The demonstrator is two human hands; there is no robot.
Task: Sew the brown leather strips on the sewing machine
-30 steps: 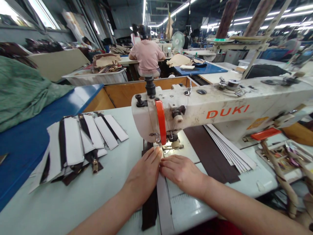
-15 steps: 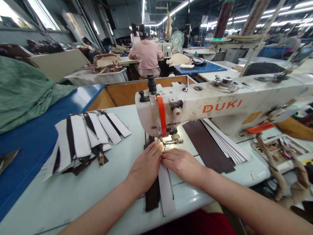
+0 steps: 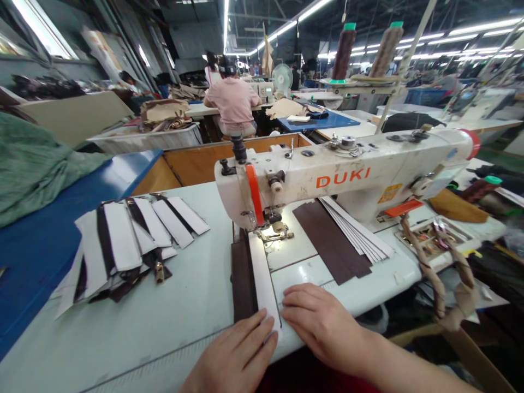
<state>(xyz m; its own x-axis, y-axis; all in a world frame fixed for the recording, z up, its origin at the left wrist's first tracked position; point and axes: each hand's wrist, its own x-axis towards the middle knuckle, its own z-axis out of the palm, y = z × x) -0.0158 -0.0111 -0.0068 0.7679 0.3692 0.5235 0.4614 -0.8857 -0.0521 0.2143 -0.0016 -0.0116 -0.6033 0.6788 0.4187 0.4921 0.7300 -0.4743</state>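
Observation:
A white strip [image 3: 265,278] lies lengthwise on the sewing machine table, its far end under the presser foot [image 3: 275,236]. Along its left side runs a dark brown strip [image 3: 242,275]. My left hand [image 3: 239,355] rests on the near end of both strips, fingers stretched out. Just right of the white strip, my right hand [image 3: 321,325] lies on the table edge with its fingers extended side by side; its thumb is hidden. The sewing machine [image 3: 295,174] has a lit needle area. The needle tip is too small to make out.
Left on the table lies a pile of white and dark strips [image 3: 123,234] with a zipper pull [image 3: 159,272]. Right of the needle are brown pieces [image 3: 331,240] and fanned white strips [image 3: 356,229]. A tool tray [image 3: 438,237] stands at right. Ahead, a person [image 3: 232,101] sits working.
Both hands have moved from beside the presser foot back to the table's near edge. More of the strips now shows between hands and machine. The camera view has shifted.

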